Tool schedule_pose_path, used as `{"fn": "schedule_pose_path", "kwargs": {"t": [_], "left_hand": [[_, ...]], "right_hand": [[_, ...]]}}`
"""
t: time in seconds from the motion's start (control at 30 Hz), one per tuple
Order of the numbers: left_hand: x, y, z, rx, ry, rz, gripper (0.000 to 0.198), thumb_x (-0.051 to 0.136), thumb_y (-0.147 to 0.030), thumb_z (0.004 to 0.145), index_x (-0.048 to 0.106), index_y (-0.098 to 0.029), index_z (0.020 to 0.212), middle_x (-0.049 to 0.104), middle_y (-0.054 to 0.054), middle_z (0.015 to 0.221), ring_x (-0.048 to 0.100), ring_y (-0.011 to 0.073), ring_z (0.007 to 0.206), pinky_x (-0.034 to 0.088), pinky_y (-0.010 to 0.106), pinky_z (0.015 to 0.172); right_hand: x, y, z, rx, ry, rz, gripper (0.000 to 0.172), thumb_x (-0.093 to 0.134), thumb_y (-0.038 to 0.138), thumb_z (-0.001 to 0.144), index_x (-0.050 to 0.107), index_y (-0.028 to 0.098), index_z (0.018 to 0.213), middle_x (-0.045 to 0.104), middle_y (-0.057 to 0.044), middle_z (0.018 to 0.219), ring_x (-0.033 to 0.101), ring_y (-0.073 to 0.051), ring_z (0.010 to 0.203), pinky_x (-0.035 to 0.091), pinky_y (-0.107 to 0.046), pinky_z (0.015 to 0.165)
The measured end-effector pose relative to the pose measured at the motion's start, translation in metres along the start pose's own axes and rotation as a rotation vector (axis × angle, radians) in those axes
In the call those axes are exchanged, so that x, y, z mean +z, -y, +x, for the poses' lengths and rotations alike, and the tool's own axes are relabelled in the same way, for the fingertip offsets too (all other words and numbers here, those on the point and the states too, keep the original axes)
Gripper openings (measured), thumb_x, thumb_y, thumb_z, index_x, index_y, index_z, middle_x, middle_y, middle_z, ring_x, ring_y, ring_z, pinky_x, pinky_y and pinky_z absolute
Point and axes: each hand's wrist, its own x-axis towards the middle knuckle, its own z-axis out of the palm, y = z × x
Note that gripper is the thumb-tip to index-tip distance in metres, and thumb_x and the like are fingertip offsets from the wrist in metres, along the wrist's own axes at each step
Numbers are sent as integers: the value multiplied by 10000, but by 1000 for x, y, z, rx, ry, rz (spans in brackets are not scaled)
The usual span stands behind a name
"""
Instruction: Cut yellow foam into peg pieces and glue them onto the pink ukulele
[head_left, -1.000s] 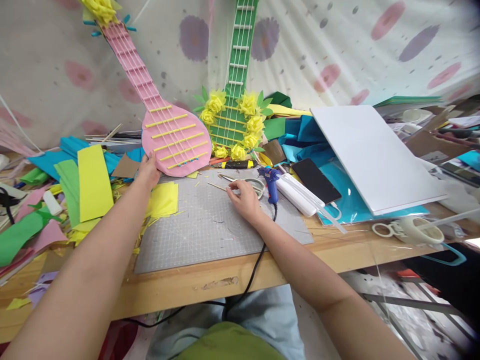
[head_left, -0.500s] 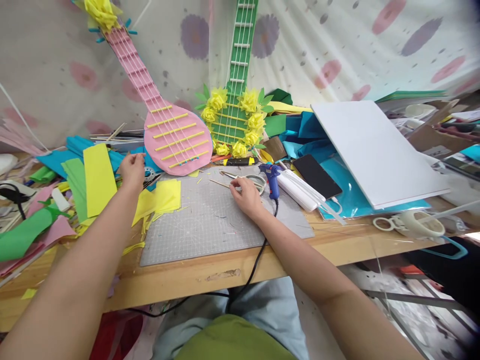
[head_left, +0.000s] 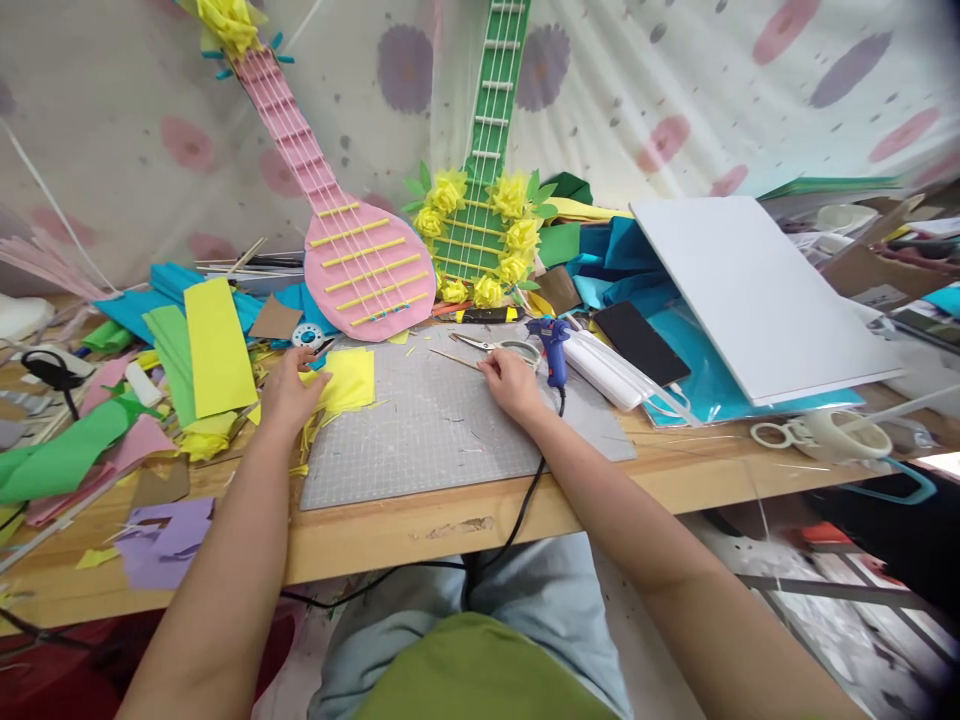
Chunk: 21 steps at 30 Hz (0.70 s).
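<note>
My left hand (head_left: pixel 291 392) is at the left edge of a stack of yellow paper squares (head_left: pixel 351 380), thumb and forefinger apart with yellow paper showing between them. Whether it touches the squares I cannot tell. A thin wooden stick (head_left: pixel 454 358) is pinched in my right hand (head_left: pixel 511 384), its free end pointing left over the grey cutting mat (head_left: pixel 420 450). Just behind that hand lie scissors (head_left: pixel 517 350), partly hidden by the fingers. To their right a blue glue gun (head_left: pixel 553 350) rests nose-up, its black cord running down past my right forearm.
A pink paper guitar (head_left: pixel 371 265) and a green one (head_left: pixel 472 240) with yellow flowers lean at the back. Coloured paper strips (head_left: pixel 217 345) crowd the left. On the right are a phone (head_left: pixel 641 342), a white board (head_left: pixel 757 300) and a cup (head_left: pixel 844 437).
My left hand has come toward me and right, from beside the pink guitar to the yellow squares. My right hand stays by the scissors with the stick. The view has shifted slightly left.
</note>
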Motion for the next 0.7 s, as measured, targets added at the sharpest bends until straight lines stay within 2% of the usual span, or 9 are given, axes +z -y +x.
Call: {"fn": "schedule_pose_path", "kwargs": {"t": [0.07, 0.17, 0.23, 0.3, 0.37, 0.5, 0.6, 0.7], "left_hand": [[-1, 2, 0, 60, 16, 43, 476, 596, -310, 661, 507, -202, 1115, 614, 57, 1024, 563, 223, 915, 414, 350, 814], [-3, 3, -1, 91, -34, 28, 396, 555, -306, 704, 536, -209, 1088, 627, 57, 998, 558, 222, 938, 398, 356, 849], [-6, 5, -2, 46, -127, -18, 298, 503, -318, 749, 571, -207, 1018, 637, 55, 950, 567, 205, 904, 411, 335, 817], [-10, 6, -3, -46, -205, -44, 240, 465, -356, 777, 599, -199, 899, 643, 52, 855, 576, 194, 817, 425, 318, 750], [-13, 8, -4, -135, -237, -73, 240, 456, -390, 781, 588, -192, 810, 634, 39, 771, 568, 180, 726, 422, 302, 691], [-19, 9, -6, -221, -348, -158, 197, 400, -358, 816, 498, -186, 818, 587, 13, 700, 540, 153, 691, 398, 277, 678], [-23, 9, -7, -226, -441, -208, 157, 285, -280, 863, 408, -198, 810, 517, -4, 656, 509, 134, 667, 386, 266, 691], [-26, 9, -8, -237, -430, -197, 186, 249, -264, 874, 345, -214, 722, 477, -6, 631, 478, 135, 639, 379, 271, 692]], "right_hand": [[0, 0, -1, -7, -21, 14, 101, 462, 217, 779, 469, 188, 682, 574, -48, 739, 512, -178, 754, 360, -289, 683], [3, 8, 1, -1, -21, 38, 47, 492, 176, 740, 479, 183, 695, 572, -43, 742, 518, -169, 752, 374, -285, 681], [7, 20, 5, 0, 13, 95, 47, 534, 181, 712, 492, 180, 734, 577, -35, 761, 527, -159, 759, 385, -279, 686], [14, 40, 9, 4, 83, 207, 183, 591, 221, 683, 499, 182, 835, 587, -21, 795, 539, -141, 755, 397, -266, 686], [25, 64, 15, 28, 193, 319, 319, 597, 317, 700, 469, 196, 967, 600, 0, 794, 548, -123, 707, 405, -258, 660], [55, 112, 29, 76, 390, 344, 376, 578, 422, 712, 436, 219, 995, 627, 0, 826, 576, -141, 736, 412, -281, 675], [79, 135, 39, 90, 431, 287, 427, 593, 432, 700, 405, 205, 1009, 629, -55, 899, 580, -202, 834, 421, -332, 725], [97, 148, 48, 86, 420, 223, 450, 601, 419, 694, 383, 193, 1016, 613, -105, 939, 567, -265, 906, 418, -392, 762]]}}
